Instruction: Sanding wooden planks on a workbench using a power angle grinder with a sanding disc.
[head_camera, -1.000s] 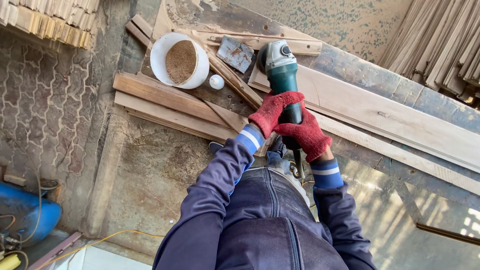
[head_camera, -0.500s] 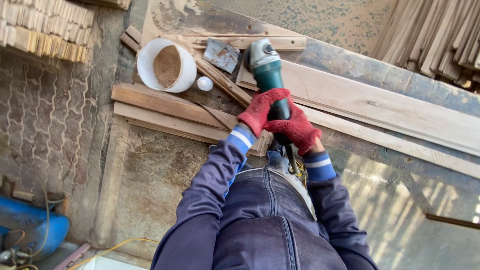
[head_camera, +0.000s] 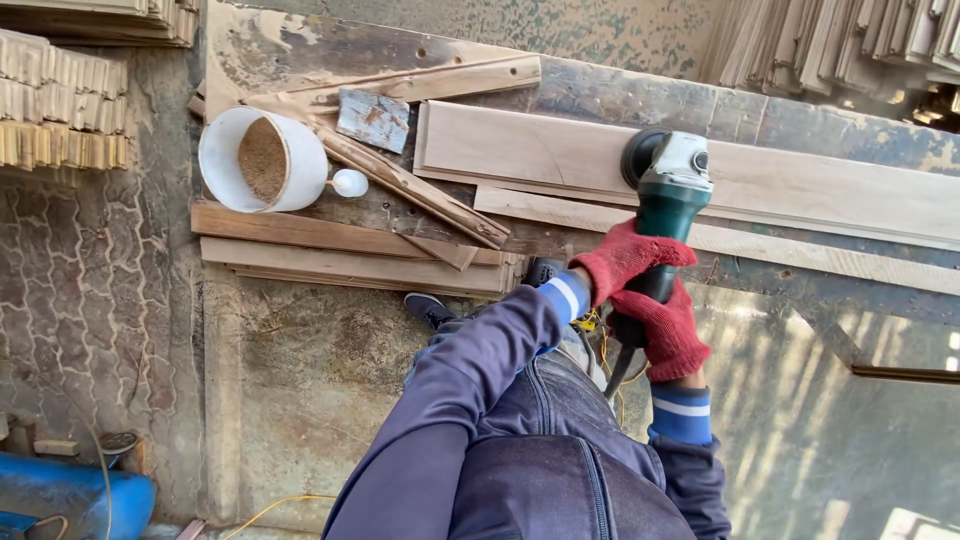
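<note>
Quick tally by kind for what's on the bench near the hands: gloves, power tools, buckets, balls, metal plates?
Red gloves: 2, left hand and right hand
Green angle grinder: 1, gripped by both hands, its head on the pale board
White bucket of sawdust: 1
Small white ball: 1
Rusty metal plate: 1
Total: 6

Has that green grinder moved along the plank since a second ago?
Yes. The green angle grinder has slid rightward along the pale wooden plank, away from the white sawdust bucket.
</note>
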